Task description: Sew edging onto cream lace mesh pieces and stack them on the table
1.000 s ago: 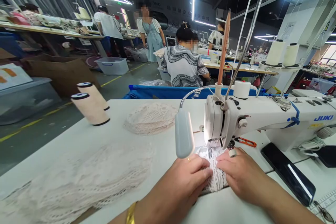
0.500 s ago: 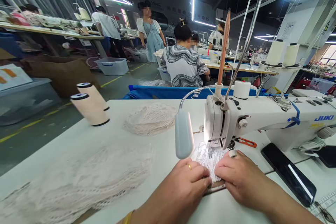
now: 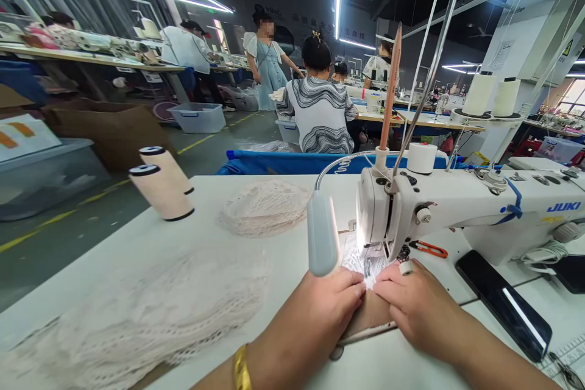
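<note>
Under the presser foot of a white sewing machine lies a small piece of white lace, brightly lit. My left hand holds its near left edge, fingers pressed together. On the right edge, close to the needle area, my right hand pinches the lace; a pale ring-like band shows on one finger. Only part of the lace shows between the hands and machine. A grey lamp head hangs just above my left hand.
Lace heaps lie left on the white table, with two thread cones at its edge. An orange snipper and a black phone lie right. People work beyond a blue cloth barrier.
Both hands have moved closer together toward the needle, and the lace has fed forward, baring more of the brown plate in front. A standing person in the background has extended an arm.
</note>
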### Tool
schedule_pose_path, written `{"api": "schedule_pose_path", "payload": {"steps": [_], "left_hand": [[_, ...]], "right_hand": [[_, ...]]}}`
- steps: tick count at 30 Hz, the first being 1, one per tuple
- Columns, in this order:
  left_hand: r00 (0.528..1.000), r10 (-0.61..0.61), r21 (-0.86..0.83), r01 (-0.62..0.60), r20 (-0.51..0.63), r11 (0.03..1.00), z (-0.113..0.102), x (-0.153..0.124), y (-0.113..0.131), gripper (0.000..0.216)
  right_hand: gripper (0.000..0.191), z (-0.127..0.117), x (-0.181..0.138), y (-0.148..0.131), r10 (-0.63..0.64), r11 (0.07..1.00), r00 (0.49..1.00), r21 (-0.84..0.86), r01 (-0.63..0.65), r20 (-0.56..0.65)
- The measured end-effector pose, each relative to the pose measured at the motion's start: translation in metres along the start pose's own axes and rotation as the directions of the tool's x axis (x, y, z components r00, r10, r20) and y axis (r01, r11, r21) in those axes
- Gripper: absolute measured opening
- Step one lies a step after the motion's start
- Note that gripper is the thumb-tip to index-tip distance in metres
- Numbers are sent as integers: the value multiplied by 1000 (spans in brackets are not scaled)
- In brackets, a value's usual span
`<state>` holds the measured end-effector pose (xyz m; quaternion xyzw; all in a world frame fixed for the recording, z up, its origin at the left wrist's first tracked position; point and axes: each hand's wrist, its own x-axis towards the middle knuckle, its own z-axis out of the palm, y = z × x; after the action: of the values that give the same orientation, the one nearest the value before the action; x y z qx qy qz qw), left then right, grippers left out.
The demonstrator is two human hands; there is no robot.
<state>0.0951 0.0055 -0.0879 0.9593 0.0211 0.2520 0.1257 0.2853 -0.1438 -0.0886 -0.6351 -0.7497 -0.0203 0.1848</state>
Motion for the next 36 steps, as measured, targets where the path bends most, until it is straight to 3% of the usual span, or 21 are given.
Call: {"api": "schedule_pose_path", "payload": {"steps": [5,12,18,23,27,30,34,36], "left_hand": [[1000,-25,65,24,13,998,-1,6,-2,31],[993,-115,27,115,16,993,-3,0,-9,27],[975,-212,129,201,74,971,-5,-4,-18,26],[955,-265,268,222,136,938,-8,1,-7,34],[950,-270,350,204,153,914,-17,5,6,16],[964,-238,310,191,119,931,-29,6,9,25],[988,-149,148,152,-29,977,-42,10,2,32],[984,-160,98,152,74,983,-44,13,-1,24]], "right_hand": [[30,3,3,1,68,997,997,-18,-69,-30],[44,4,4,3,114,993,992,-2,-114,-62],[33,7,2,2,78,997,991,-3,-79,-107],[34,13,0,2,48,998,993,39,-44,-106],[34,15,0,-1,-16,996,992,81,27,-124],[33,13,3,-6,-46,990,986,128,67,-158],[28,12,9,-17,-66,960,971,252,125,-228],[25,13,12,-22,-76,953,973,272,134,-216]]}}
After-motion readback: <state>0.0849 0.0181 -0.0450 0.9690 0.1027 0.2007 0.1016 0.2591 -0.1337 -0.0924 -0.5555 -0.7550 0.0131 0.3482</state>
